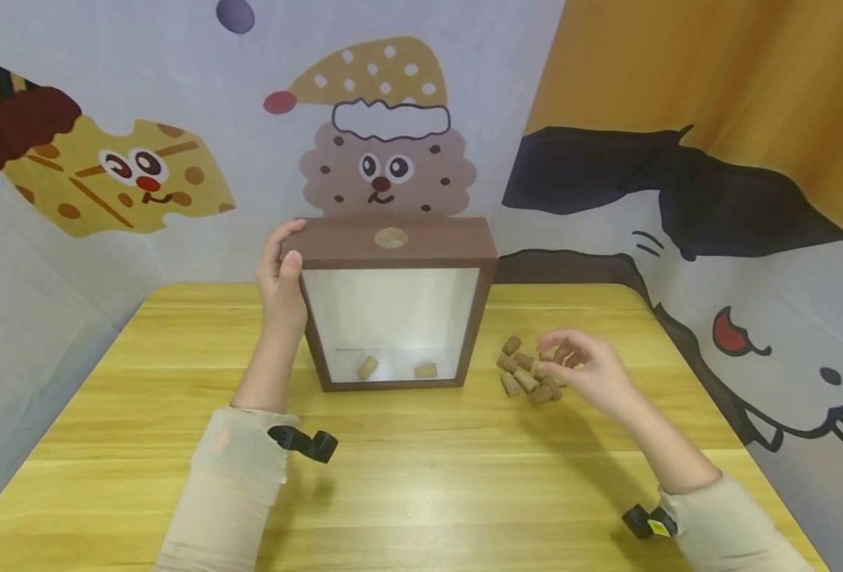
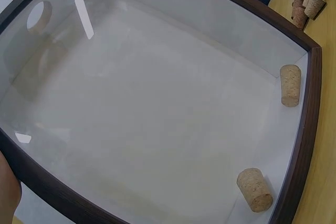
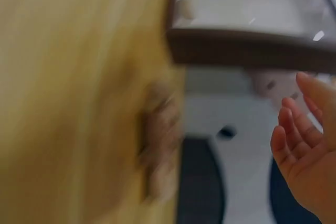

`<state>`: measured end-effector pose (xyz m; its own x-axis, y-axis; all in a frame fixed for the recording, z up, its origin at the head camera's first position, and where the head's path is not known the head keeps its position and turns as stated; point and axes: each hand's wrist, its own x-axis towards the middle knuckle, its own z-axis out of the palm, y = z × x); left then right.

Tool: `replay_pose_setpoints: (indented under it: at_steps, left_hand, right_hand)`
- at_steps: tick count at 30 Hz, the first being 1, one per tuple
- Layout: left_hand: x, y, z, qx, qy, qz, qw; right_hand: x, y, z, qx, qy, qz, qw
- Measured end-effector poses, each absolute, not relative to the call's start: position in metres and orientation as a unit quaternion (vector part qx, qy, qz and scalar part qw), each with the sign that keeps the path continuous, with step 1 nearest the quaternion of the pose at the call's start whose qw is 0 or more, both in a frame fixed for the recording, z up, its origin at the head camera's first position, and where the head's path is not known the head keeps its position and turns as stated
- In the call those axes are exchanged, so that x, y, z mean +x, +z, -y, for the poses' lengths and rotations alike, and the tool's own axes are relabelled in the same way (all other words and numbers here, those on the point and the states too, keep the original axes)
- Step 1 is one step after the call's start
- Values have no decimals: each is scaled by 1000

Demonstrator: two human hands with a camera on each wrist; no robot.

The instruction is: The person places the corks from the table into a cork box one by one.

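A dark brown wooden frame box with a clear front stands upright on the table, with a round hole in its top. My left hand grips its upper left corner, thumb at the front edge. Inside, on the bottom, lie two corks, the left cork and the right cork. To the right of the box is a loose pile of several corks. Over that pile hovers my right hand, its fingers loosely bent. The right wrist view shows nothing in that hand.
The wood-grain table carries the box and the corks. Behind it hangs a cloth with cartoon figures, close to the table's back edge. A black wrist camera is on the left sleeve, another camera on the right.
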<state>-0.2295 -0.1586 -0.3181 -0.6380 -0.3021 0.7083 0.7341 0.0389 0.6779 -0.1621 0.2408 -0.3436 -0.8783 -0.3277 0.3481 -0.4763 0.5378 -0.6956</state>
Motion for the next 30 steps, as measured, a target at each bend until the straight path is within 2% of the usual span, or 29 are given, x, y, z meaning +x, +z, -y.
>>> replay_pose_setpoints:
  at_steps: [12, 19, 30]
  left_hand:
    - [-228, -316, 157, -176, -675, 604, 385]
    - [-227, -316, 157, -178, -670, 607, 389]
    - [-228, -318, 159, -182, -663, 614, 389]
  right_hand:
    - [-195, -406, -313, 235, 367, 900, 19]
    - [-207, -417, -323, 252, 357, 899, -31]
    - [-218, -428, -325, 234, 326, 915, -51]
